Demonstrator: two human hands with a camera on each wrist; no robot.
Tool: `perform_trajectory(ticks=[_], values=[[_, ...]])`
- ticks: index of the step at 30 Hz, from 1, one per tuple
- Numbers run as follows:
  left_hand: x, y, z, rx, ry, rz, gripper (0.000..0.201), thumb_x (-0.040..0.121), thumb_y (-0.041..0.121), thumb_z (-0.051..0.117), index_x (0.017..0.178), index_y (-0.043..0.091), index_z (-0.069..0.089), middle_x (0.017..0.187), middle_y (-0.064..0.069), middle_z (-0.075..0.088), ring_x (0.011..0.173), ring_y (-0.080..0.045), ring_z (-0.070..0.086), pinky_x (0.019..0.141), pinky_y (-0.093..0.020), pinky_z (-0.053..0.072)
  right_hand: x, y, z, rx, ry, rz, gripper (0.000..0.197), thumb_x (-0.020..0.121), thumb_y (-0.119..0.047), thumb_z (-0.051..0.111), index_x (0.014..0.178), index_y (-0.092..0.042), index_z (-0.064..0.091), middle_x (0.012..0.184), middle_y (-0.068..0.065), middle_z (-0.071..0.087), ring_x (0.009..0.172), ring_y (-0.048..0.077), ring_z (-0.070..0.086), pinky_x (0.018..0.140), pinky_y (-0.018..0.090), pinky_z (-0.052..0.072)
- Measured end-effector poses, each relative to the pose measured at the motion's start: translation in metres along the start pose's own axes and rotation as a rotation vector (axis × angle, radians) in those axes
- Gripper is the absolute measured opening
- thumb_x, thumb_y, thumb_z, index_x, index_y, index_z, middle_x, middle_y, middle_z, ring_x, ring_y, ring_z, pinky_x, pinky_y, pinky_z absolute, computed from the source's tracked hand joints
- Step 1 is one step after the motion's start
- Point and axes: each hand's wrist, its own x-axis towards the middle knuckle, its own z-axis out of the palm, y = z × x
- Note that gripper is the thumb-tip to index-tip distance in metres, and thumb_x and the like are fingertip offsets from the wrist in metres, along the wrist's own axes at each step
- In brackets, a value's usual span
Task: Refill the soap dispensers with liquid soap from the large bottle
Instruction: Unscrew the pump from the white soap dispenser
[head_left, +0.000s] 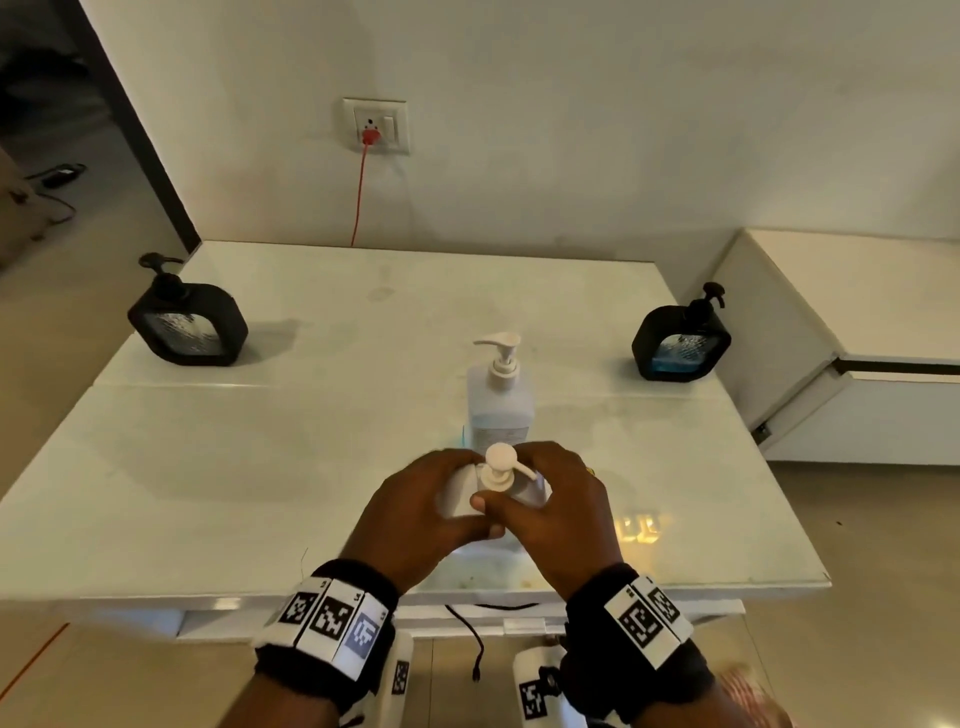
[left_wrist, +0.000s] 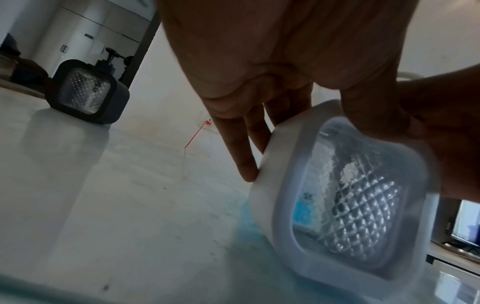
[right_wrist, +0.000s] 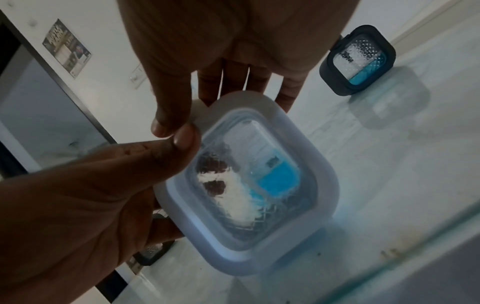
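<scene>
Both hands are wrapped around the white dispenser (head_left: 498, 488) at the near edge of the table (head_left: 260, 467). The left hand (head_left: 415, 514) clasps its left side, fingers (left_wrist: 244, 148) down the frame and thumb across the front. The right hand (head_left: 558, 512) clasps the right side, its thumb meeting the left one. A little blue soap sits inside. Just beyond the grip stands the large bottle (head_left: 500, 400), upright. Far off to the left is a black dispenser (head_left: 188, 322), and far right another black dispenser (head_left: 681, 340) with blue soap low inside.
</scene>
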Motion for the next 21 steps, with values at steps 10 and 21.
perform_trajectory(ticks=[10,21], values=[[0.000,-0.010,0.005,0.011,-0.023,0.060,0.067,0.060,0.081,0.065,0.120,0.056,0.049,0.120,0.034,0.057,0.112,0.011,0.054,0.089,-0.010,0.043,0.004,0.012,-0.001,0.076,-0.054,-0.053,0.042,0.071,-0.025,0.087,0.095,-0.048,0.061,0.097,-0.018,0.069,0.097,-0.001,0.061,0.081,0.013,0.048],[0.001,-0.011,0.005,0.029,0.001,0.054,0.064,0.060,0.068,0.077,0.117,0.053,0.054,0.120,0.031,0.061,0.110,0.001,0.061,0.098,-0.029,0.055,0.007,0.015,-0.004,0.090,-0.137,0.022,0.048,0.063,-0.043,0.086,0.102,-0.043,0.059,0.103,-0.021,0.066,0.100,0.002,0.060,0.084,0.025,0.053]])
